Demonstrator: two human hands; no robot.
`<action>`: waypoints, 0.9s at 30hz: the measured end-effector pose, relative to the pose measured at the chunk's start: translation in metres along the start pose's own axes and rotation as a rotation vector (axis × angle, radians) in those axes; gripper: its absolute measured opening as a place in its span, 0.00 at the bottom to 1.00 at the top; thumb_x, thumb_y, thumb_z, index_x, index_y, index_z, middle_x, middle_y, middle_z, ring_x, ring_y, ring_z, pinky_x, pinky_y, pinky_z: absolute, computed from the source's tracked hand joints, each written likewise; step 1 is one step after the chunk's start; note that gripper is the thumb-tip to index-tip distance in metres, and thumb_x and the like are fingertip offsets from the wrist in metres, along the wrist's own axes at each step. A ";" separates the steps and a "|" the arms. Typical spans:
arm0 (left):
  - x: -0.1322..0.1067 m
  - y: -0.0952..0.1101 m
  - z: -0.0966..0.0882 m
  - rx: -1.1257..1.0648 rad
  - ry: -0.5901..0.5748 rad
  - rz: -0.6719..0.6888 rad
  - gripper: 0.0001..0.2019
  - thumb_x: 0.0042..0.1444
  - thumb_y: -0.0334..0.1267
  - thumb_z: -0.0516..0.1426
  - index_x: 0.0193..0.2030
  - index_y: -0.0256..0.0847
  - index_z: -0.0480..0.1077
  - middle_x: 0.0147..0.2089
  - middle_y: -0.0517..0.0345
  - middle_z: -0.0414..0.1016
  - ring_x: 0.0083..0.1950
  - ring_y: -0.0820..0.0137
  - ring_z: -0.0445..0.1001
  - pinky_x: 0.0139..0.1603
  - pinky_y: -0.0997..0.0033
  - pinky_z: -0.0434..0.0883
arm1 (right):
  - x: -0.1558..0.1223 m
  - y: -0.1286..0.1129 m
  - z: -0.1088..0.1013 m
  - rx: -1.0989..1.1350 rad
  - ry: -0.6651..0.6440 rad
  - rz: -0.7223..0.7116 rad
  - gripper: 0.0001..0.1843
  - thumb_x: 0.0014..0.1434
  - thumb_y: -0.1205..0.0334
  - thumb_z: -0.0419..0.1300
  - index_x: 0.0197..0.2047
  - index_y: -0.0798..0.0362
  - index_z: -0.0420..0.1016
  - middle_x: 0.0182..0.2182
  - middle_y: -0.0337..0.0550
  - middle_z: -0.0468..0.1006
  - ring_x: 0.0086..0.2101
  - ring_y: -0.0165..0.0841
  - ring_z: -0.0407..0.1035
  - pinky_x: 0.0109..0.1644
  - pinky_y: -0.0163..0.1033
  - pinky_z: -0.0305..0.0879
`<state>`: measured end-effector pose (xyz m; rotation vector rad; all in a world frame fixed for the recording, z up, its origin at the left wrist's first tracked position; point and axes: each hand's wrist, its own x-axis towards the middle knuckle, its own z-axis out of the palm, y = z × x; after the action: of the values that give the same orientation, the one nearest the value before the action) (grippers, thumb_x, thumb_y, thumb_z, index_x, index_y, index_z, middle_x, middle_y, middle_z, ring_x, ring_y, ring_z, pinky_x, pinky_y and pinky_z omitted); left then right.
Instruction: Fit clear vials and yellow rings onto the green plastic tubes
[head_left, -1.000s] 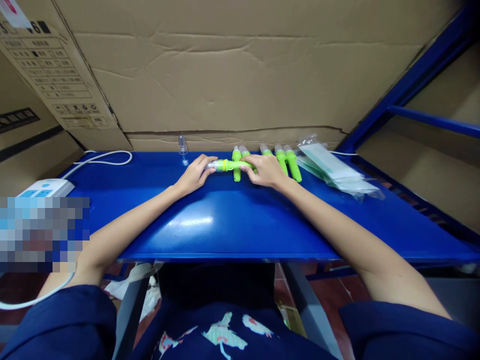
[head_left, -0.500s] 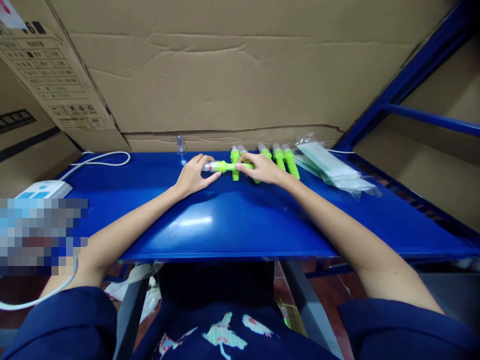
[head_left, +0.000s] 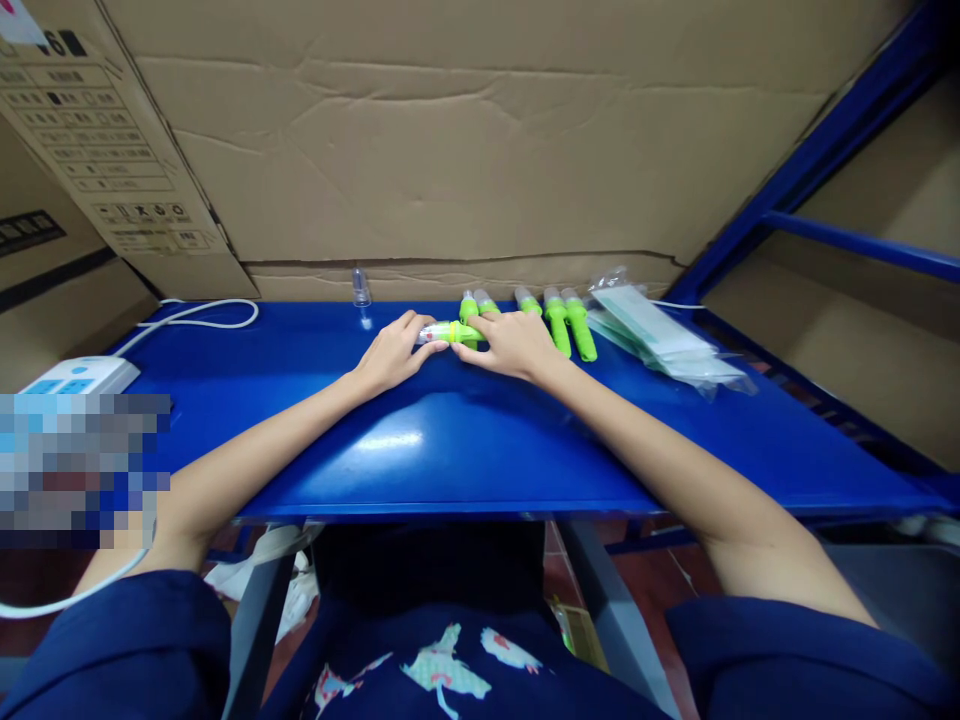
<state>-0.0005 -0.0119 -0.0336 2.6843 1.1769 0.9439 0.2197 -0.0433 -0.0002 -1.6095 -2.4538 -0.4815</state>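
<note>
Between my hands lies a bright green tube-like piece with a clear cap and a yellow ring, held sideways over the blue table. My left hand is closed round its clear end. Fingers of my right hand grip the green end near the ring, partly hiding it. Just behind my right hand lie several similar green pieces with clear caps, some partly covered by the hand. A loose clear cap stands upright at the back of the table, behind my left hand.
Clear plastic bags with pale green-white sheets lie at the right on the blue table. A white power strip with a cable sits at the left, beside a blurred-out patch. Cardboard walls the back; a blue frame rises at the right.
My right hand has slid left along the green piece, closer to its yellow ring and to my left hand. My left hand keeps its hold on the clear end.
</note>
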 end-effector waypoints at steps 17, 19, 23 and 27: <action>-0.002 0.007 0.004 0.113 -0.022 -0.027 0.21 0.68 0.49 0.55 0.56 0.34 0.70 0.53 0.42 0.76 0.52 0.55 0.77 0.53 0.58 0.75 | 0.006 -0.003 0.014 0.091 0.006 0.013 0.27 0.68 0.44 0.47 0.50 0.55 0.78 0.44 0.57 0.83 0.44 0.49 0.76 0.37 0.42 0.61; -0.002 0.007 0.005 0.114 -0.018 -0.022 0.20 0.68 0.49 0.54 0.56 0.34 0.70 0.53 0.42 0.76 0.52 0.56 0.77 0.53 0.58 0.75 | 0.006 -0.003 0.014 0.094 0.005 0.016 0.27 0.68 0.45 0.46 0.49 0.55 0.78 0.43 0.57 0.83 0.43 0.49 0.76 0.37 0.42 0.61; -0.002 0.007 0.006 0.121 -0.017 -0.025 0.21 0.67 0.50 0.55 0.56 0.35 0.71 0.52 0.43 0.76 0.51 0.56 0.77 0.50 0.60 0.75 | 0.006 -0.004 0.015 0.112 -0.008 0.022 0.26 0.68 0.46 0.46 0.48 0.55 0.78 0.43 0.57 0.83 0.42 0.48 0.76 0.36 0.42 0.61; -0.003 0.008 0.006 0.147 -0.004 -0.039 0.23 0.67 0.52 0.55 0.57 0.35 0.71 0.52 0.44 0.76 0.52 0.55 0.77 0.50 0.61 0.74 | 0.006 -0.004 0.017 0.175 -0.014 0.041 0.26 0.68 0.45 0.46 0.49 0.55 0.77 0.43 0.57 0.83 0.42 0.50 0.77 0.38 0.44 0.63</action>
<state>0.0065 -0.0189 -0.0372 2.7613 1.3426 0.8788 0.2145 -0.0340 -0.0149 -1.5926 -2.3924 -0.2425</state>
